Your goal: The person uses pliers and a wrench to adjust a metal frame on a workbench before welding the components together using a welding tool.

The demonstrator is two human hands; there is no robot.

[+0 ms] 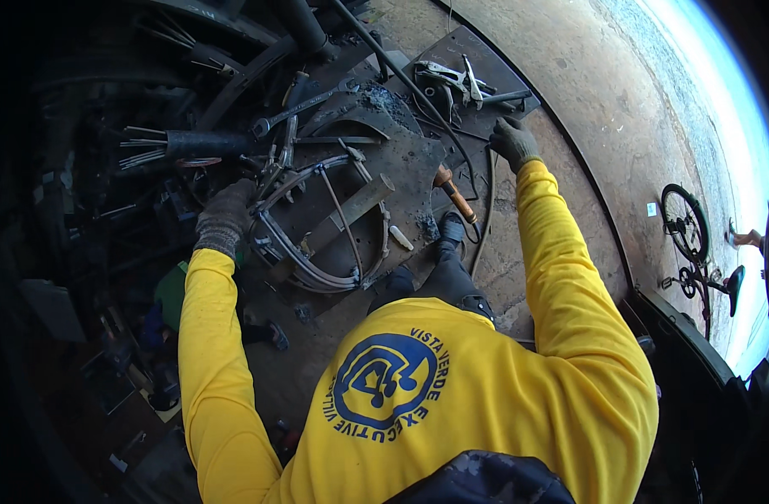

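Note:
My left hand [223,220], in a grey knit glove, is closed at the left edge of a curved metal frame [271,244]; the fingertips are partly hidden. Locking pliers [275,172] clamp close beside it. A thick grey bar [342,220] lies across the frame. At the right edge of the dark metal table [418,160] is my gloved right hand [515,143], its fingers curled; what they hold, if anything, is hidden. Beyond that hand lie more locking pliers [452,80] on a flat plate. An orange-brown electrode holder [456,195] rests at the near right table edge.
A combination wrench [305,109] lies behind the frame, near a dark tube of thin rods [195,144]. A black cable [439,113] crosses the table. A small white piece [401,238] lies near the frame. Someone in green [171,296] is low left. A bicycle [687,227] stands far right.

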